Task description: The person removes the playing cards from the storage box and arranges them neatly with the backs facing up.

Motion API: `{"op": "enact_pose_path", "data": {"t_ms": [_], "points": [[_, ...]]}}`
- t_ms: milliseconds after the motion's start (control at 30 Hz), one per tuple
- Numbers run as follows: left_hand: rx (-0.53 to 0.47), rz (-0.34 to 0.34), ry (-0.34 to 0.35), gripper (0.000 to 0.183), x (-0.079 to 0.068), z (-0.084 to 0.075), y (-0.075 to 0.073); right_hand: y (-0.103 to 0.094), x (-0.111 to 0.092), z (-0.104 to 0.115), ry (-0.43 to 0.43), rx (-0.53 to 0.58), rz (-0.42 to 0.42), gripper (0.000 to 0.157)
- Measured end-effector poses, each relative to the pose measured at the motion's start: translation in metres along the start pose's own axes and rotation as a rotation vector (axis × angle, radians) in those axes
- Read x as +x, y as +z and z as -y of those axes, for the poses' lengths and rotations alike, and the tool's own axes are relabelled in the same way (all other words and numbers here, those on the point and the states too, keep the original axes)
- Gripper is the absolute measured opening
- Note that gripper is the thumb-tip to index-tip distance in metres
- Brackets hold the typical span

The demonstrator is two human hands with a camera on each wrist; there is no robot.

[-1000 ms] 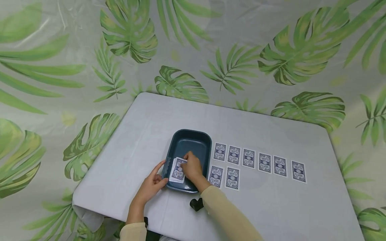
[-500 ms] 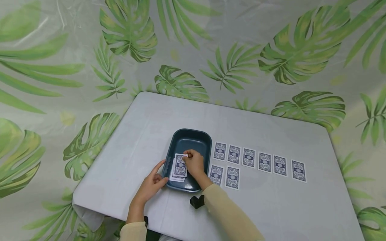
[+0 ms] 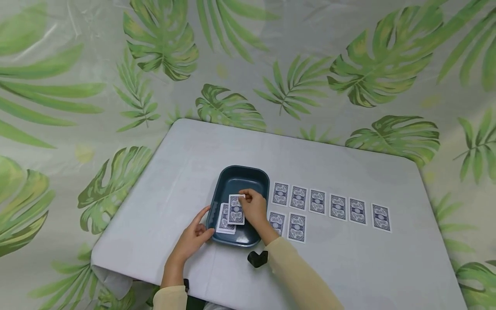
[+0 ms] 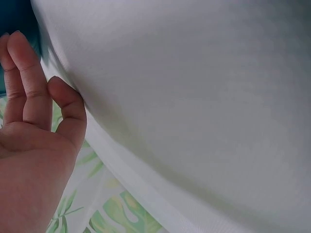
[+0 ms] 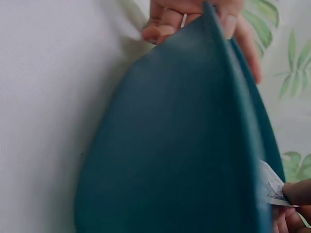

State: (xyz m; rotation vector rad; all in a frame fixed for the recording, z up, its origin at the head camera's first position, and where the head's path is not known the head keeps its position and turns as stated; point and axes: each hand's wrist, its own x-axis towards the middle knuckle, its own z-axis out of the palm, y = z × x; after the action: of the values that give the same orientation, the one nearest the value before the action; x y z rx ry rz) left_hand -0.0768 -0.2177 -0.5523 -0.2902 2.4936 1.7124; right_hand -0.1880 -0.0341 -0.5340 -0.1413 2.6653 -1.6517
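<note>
Card (image 3: 235, 212) has shifted rightward, pinched by the right hand (image 3: 255, 209); the stack (image 3: 223, 222) lies left of this grip. Left hand (image 3: 193, 237), thumb and forefinger apart, touches the tray (image 3: 244, 172).

A pale grey-white sheet (image 3: 232, 56) printed with green leaves (image 3: 162, 41) fills the background behind and beside the bench (image 3: 329, 172). A plain white cloth (image 3: 186, 168) covers the rounded top, folding over its near left corner. Light is soft and even, with glossy glints on the upper left.
</note>
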Motion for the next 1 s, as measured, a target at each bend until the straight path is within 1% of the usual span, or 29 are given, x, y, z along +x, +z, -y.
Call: {"op": "enact_pose_path", "data": {"t_ms": [167, 333, 433, 467, 533, 633, 700, 767, 1000], "points": [[-0.027, 0.017, 0.018, 0.069, 0.001, 0.005, -0.001, -0.01, -0.002, 0.005, -0.021, 0.005, -0.016, 0.01], [-0.015, 0.022, 0.014, 0.069, 0.0, 0.004, -0.001, -0.025, -0.005, 0.01, -0.055, 0.017, -0.044, 0.011], [-0.012, 0.02, 0.015, 0.069, 0.0, 0.003, -0.001, -0.035, -0.007, 0.011, -0.025, 0.017, -0.049, 0.013], [-0.01, 0.017, 0.008, 0.069, -0.001, 0.0, 0.0, -0.039, -0.007, 0.01, -0.011, 0.019, -0.05, 0.014], [-0.006, 0.023, 0.0, 0.069, -0.005, -0.012, -0.002, -0.046, -0.007, 0.009, 0.018, 0.026, -0.052, 0.015], [-0.009, 0.026, -0.006, 0.069, -0.005, -0.014, -0.002, -0.057, -0.007, 0.004, 0.047, 0.023, -0.06, 0.016], [-0.005, 0.03, -0.007, 0.07, -0.004, -0.011, -0.002, -0.063, -0.008, 0.0, 0.064, 0.028, -0.073, 0.017], [-0.006, 0.026, -0.005, 0.07, 0.0, 0.001, -0.001, -0.069, -0.008, -0.005, 0.085, 0.032, -0.092, 0.017], [-0.023, 0.023, 0.001, 0.069, 0.0, 0.002, 0.001, -0.092, -0.012, -0.021, 0.177, 0.052, -0.162, 0.019]]}}
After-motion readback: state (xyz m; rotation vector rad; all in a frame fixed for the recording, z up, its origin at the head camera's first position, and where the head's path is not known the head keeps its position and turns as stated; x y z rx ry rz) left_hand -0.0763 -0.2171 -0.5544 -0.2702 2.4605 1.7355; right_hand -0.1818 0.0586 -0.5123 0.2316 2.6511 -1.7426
